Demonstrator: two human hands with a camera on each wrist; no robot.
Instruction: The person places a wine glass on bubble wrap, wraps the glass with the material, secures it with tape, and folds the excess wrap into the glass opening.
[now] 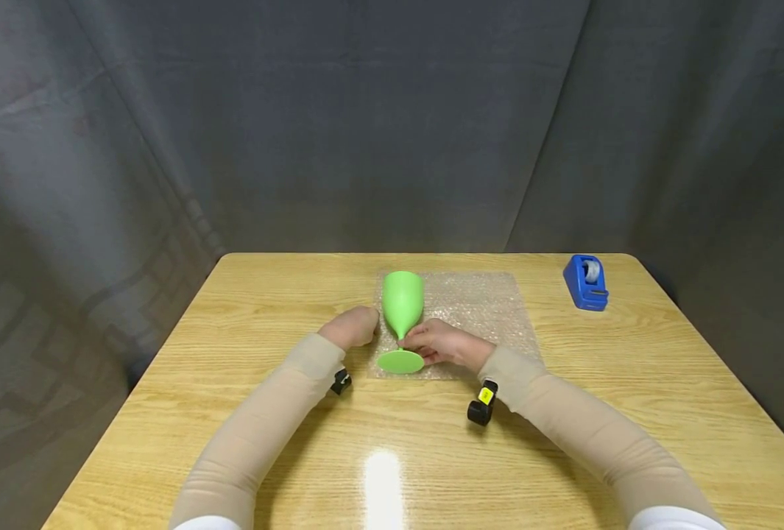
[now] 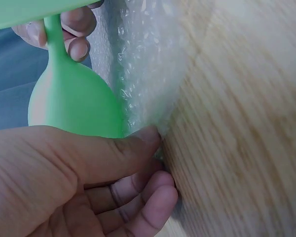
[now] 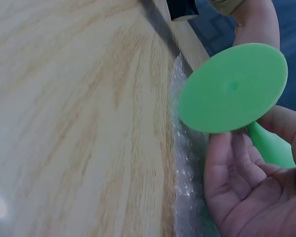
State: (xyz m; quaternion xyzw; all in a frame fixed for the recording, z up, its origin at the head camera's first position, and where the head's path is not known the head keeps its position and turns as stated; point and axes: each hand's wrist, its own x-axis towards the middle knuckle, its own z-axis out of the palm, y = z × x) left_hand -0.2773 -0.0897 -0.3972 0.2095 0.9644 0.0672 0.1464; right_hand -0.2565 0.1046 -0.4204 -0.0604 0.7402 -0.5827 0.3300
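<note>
A green goblet [image 1: 403,302] lies on its side over the left part of a bubble wrap sheet [image 1: 481,309], its round base toward me and its bowl pointing away. My right hand [image 1: 443,343] holds it by the thin stem, thumb and fingers round it just above the base [image 3: 232,89]. At the sheet's left edge is my left hand [image 1: 357,327]; in the left wrist view its thumb and fingertips pinch the edge of the bubble wrap [image 2: 148,74] beside the goblet's bowl [image 2: 76,101].
A blue tape dispenser [image 1: 587,283] with a roll of tape stands at the back right of the wooden table [image 1: 285,294]. Grey curtains [image 1: 365,132] hang behind and at both sides of the table. A black wrist camera [image 1: 482,405] sits under my right wrist.
</note>
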